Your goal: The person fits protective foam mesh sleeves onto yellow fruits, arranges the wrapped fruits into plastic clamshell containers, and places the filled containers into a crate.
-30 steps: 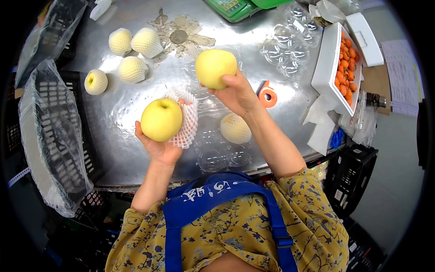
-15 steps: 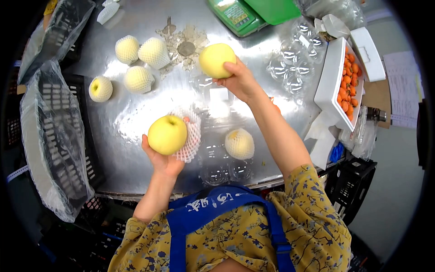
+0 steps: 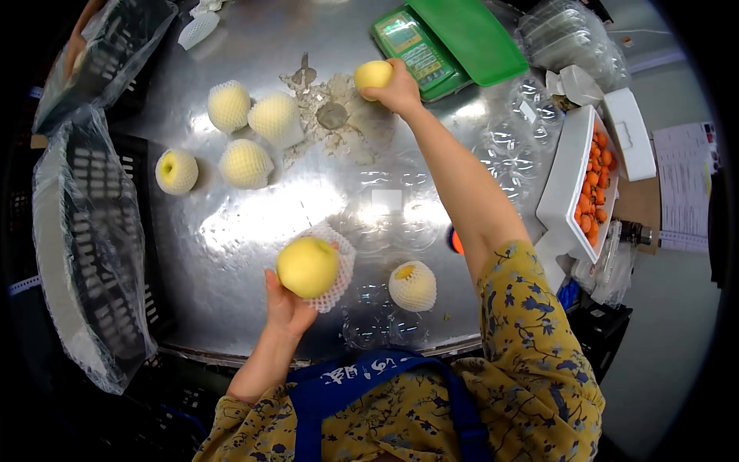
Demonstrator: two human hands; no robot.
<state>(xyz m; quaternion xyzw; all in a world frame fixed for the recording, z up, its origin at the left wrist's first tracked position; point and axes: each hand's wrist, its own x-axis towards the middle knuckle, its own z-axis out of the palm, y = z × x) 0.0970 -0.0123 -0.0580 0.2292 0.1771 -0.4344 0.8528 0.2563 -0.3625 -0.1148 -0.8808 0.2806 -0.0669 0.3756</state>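
Note:
My left hand (image 3: 289, 309) is closed round a yellow apple (image 3: 308, 266), and a white foam net (image 3: 344, 266) hangs loose beside it in the same hand. Stretched far forward, my right hand (image 3: 399, 91) grips a second yellow apple (image 3: 372, 77) above the metal table, just left of the green scale (image 3: 419, 58). One apple in a foam net (image 3: 412, 286) sits at the near side on clear plastic packaging. Several more netted apples (image 3: 246, 164) stand in a group at the left.
Clear clamshell packs (image 3: 508, 138) lie right of centre. Beyond them is a white foam box (image 3: 562, 169) of small orange fruit (image 3: 593, 189). Plastic-lined black crates (image 3: 92, 231) line the left edge. A dirty patch (image 3: 331, 115) marks the table (image 3: 231, 292).
My right hand has reached farther forward with its apple, towards the scale. The left hand keeps its apple and net, shifted slightly right and nearer in view. The whole view has shifted a little.

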